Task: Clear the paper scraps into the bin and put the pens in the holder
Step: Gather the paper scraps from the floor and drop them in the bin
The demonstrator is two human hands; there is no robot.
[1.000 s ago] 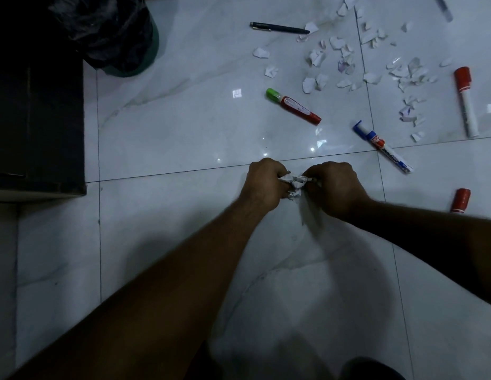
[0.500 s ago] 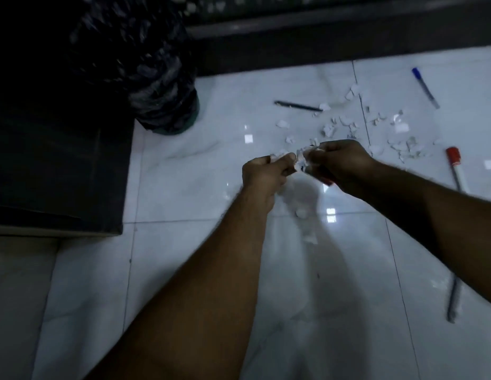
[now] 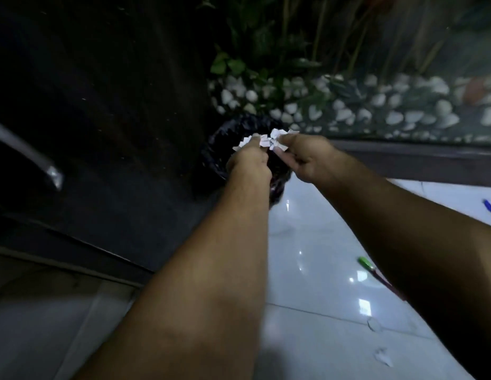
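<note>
Both my hands are stretched out over the bin (image 3: 216,149), a round one lined with a black bag, standing by the dark cabinet. A bunch of white paper scraps (image 3: 266,139) is pinched between my left hand (image 3: 248,164) and my right hand (image 3: 304,157), right above the bin's opening. A green-capped marker (image 3: 366,263) lies on the white floor, partly hidden by my right forearm. At the right edge a blue pen (image 3: 490,211) shows. Two loose scraps (image 3: 382,357) lie on the floor near the bottom right.
A tall dark cabinet (image 3: 101,133) with a metal handle (image 3: 33,157) fills the left. Behind the bin runs a dark kerb (image 3: 403,157) with white pebbles (image 3: 376,108) and plants. White glossy floor tiles (image 3: 307,270) lie to the right.
Both hands rose from the floor with the bunch of scraps and travelled left and forward to above the bin. My view swung up toward the bin and the pebbles.
</note>
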